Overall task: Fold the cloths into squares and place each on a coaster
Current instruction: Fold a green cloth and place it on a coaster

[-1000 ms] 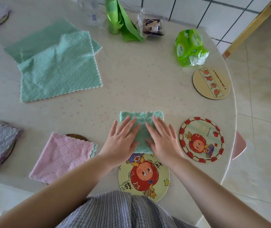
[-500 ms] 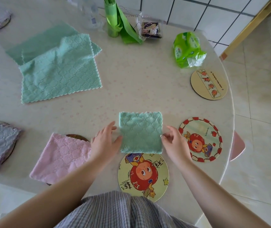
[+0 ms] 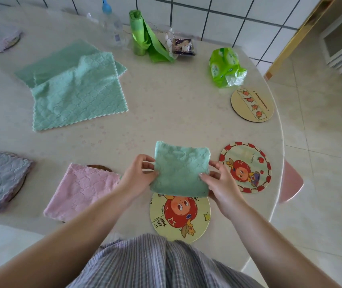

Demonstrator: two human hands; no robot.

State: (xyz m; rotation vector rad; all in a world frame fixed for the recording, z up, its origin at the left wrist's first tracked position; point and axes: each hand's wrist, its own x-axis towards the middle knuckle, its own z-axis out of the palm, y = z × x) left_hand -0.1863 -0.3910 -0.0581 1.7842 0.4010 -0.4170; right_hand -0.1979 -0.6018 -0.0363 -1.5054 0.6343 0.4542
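Both grips on folded cloth (image 3: 181, 170) above table (image 3: 166, 113)

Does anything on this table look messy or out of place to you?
Mostly tidy. The pink cloth sits skewed on its coaster, hiding all but a sliver of rim. Two unfolded green cloths lie overlapping and rumpled. Both hands hold the folded green cloth. Nothing looks spilled or damaged.

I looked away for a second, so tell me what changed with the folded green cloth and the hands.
Both hands went from pressing flat on the folded green cloth to its sides: the left hand and right hand now pinch its edges and lift it toward the cartoon coaster. The pink cloth and spread green cloths lie unchanged.
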